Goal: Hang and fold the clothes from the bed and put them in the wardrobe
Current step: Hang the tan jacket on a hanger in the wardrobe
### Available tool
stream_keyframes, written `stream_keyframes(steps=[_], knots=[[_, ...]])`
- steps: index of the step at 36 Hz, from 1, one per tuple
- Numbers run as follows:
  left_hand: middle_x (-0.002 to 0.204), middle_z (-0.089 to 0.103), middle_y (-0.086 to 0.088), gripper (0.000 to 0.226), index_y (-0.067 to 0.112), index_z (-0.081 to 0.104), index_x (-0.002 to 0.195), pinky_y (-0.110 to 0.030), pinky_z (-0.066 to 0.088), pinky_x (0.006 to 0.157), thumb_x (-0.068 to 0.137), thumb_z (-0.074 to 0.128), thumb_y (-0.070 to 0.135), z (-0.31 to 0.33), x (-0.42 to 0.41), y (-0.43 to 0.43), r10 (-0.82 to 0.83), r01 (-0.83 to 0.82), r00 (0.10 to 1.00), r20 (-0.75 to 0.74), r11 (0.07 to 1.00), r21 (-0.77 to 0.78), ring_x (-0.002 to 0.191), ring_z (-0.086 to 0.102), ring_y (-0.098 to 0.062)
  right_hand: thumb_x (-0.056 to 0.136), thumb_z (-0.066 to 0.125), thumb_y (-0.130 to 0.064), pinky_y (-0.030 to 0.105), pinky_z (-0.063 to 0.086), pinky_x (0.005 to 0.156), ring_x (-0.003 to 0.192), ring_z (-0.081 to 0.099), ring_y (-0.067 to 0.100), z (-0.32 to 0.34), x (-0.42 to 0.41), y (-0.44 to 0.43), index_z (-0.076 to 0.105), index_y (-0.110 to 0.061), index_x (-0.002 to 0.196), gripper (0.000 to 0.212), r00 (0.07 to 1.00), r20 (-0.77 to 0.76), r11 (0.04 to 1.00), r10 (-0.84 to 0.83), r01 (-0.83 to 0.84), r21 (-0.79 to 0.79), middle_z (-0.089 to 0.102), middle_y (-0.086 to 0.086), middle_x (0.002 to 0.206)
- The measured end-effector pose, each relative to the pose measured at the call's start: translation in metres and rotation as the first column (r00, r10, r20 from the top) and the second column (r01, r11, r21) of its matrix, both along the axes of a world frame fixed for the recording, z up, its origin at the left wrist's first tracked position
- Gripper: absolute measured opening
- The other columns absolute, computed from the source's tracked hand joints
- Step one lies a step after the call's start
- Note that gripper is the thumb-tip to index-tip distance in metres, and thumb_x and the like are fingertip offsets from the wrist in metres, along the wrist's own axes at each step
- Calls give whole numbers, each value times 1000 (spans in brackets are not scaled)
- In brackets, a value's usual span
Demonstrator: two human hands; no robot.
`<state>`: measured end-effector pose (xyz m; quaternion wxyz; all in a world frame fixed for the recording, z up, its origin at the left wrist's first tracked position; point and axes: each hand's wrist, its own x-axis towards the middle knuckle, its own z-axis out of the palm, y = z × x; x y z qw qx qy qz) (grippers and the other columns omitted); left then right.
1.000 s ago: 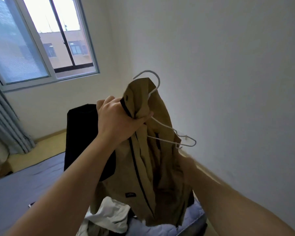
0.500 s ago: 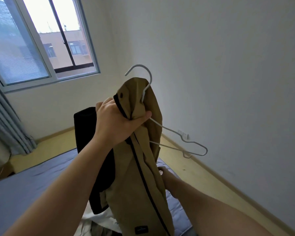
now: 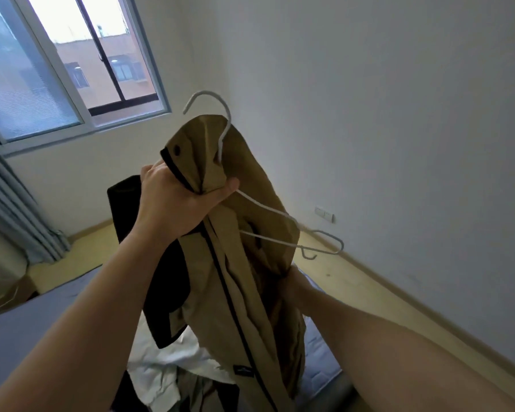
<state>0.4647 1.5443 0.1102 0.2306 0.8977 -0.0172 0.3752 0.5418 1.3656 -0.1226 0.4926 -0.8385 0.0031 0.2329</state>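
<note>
A khaki jacket [image 3: 250, 292] with a dark zip edge hangs in front of me, bunched at its collar. My left hand [image 3: 176, 200] grips the collar together with the neck of a white wire hanger [image 3: 268, 209]. The hanger's hook sticks up above the collar, and one shoulder end pokes out to the right, partly under the khaki cloth. My right hand [image 3: 295, 285] reaches into the jacket's right side; its fingers are hidden in the fabric. A black garment [image 3: 167, 281] hangs behind the jacket on the left.
The bed [image 3: 27, 331] with a grey-blue sheet lies below, with white clothes [image 3: 161, 370] and other garments piled on it. A window [image 3: 72, 63] and grey curtain [image 3: 9, 209] are at the left. A white wall with a socket [image 3: 324, 214] stands right above the wooden floor [image 3: 369, 286].
The jacket and hanger have been lifted and turned slightly, and the hanger's right end has swung further out. My right hand has slid up along the jacket's right side.
</note>
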Motion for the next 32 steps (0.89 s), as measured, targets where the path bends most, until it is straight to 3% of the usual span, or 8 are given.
stream_keyframes(steps=[4,6,9,11,15,19,25,32], knots=[[88,69,8,52,24,72,85,-41,42,101,72,67,74,-4,5,27,70,-70,997,14,997,-29,98,63,-21,95,64,-42,16,45,68,97,58,15,10,14,-22,33,-4,145,71,996,89,1000,-6,8,-18,57,11,128],[92,71,1,48,26,71,85,-32,31,96,74,68,73,-4,11,40,134,-133,991,4,991,-20,101,60,-25,81,74,-57,22,48,68,97,61,17,23,24,-32,45,-3,138,84,989,136,997,56,-48,-64,60,7,118],[90,71,-3,54,23,71,83,-36,31,94,74,65,76,-4,21,52,183,-184,983,-26,983,-4,99,60,-30,63,84,-65,34,58,84,99,68,19,58,41,-52,62,-20,126,81,982,79,982,169,-161,-101,69,1,114],[85,70,-3,60,21,72,82,-40,35,96,72,60,80,-5,30,54,194,-194,980,-48,981,6,95,61,-30,53,88,-68,29,61,71,88,73,16,88,49,-68,66,-27,116,79,979,-30,978,201,-202,-43,74,-3,104],[73,64,3,67,26,69,73,-44,43,90,68,48,89,-16,49,49,184,-184,971,-154,983,16,81,59,-26,61,94,-44,42,63,77,91,73,29,135,72,-104,67,-12,113,67,1000,2,999,-1,1,44,75,8,102],[77,68,2,58,27,71,76,-47,52,85,70,61,84,-36,68,31,44,-79,954,-296,991,-107,78,62,-23,76,85,-20,53,59,86,90,74,34,172,79,-130,70,-5,112,42,981,90,977,-169,155,148,76,13,99],[62,62,5,61,25,65,60,-46,48,85,73,55,84,-50,96,-22,-16,-11,967,-254,995,-102,69,59,-21,74,81,-28,29,55,63,79,72,19,215,65,-148,72,-18,94,24,926,345,980,-151,187,-73,74,1,88],[54,53,8,69,26,55,52,-37,36,74,72,42,90,-51,119,-107,-68,55,979,-193,996,-70,58,51,-19,72,78,-33,35,59,72,83,68,21,240,40,-167,67,-16,98,33,874,440,945,-205,293,-142,70,3,93]])
